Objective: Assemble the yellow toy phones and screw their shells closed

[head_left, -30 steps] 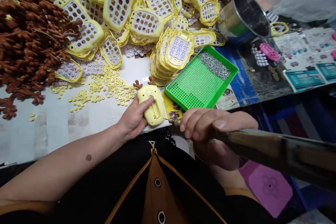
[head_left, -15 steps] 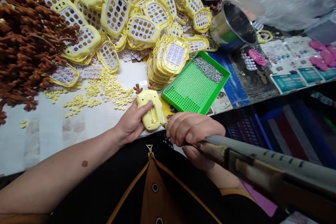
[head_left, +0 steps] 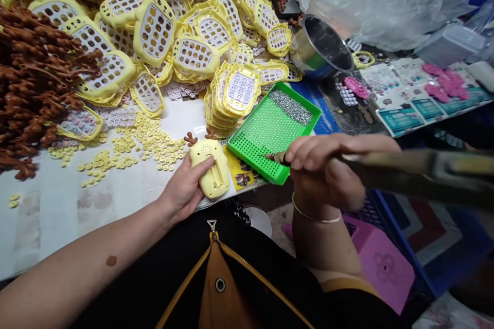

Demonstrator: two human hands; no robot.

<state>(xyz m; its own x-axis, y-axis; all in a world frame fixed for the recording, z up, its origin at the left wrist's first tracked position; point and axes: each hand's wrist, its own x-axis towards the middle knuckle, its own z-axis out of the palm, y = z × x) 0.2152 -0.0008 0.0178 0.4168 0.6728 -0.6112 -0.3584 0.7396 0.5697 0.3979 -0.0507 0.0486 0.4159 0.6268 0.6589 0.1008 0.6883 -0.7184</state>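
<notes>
My left hand (head_left: 181,187) grips a yellow toy phone (head_left: 208,177) with brown antlers, thumb pressed on its back near the open battery compartment. The toy's back faces up at the table's front edge. My right hand (head_left: 324,167) is wrapped round a long power screwdriver (head_left: 401,167), slightly blurred. Its bit points left, over the near corner of a green perforated tray (head_left: 250,133), apart from the toy. Small silver screws (head_left: 291,106) lie heaped at the tray's far end. Whether the bit carries a screw is too small to tell.
Behind stand stacked yellow shells (head_left: 235,92) and a larger shell heap (head_left: 154,31). Brown antler pieces (head_left: 34,77) pile up at left, with yellow buttons (head_left: 154,139) scattered nearby. A metal pot (head_left: 324,46) leans behind the tray. A pink stool (head_left: 382,262) is below, right.
My right hand has drawn the screwdriver away from the toy's lower corner, up and right over the green tray. My left hand still holds the toy. The view has shifted slightly.
</notes>
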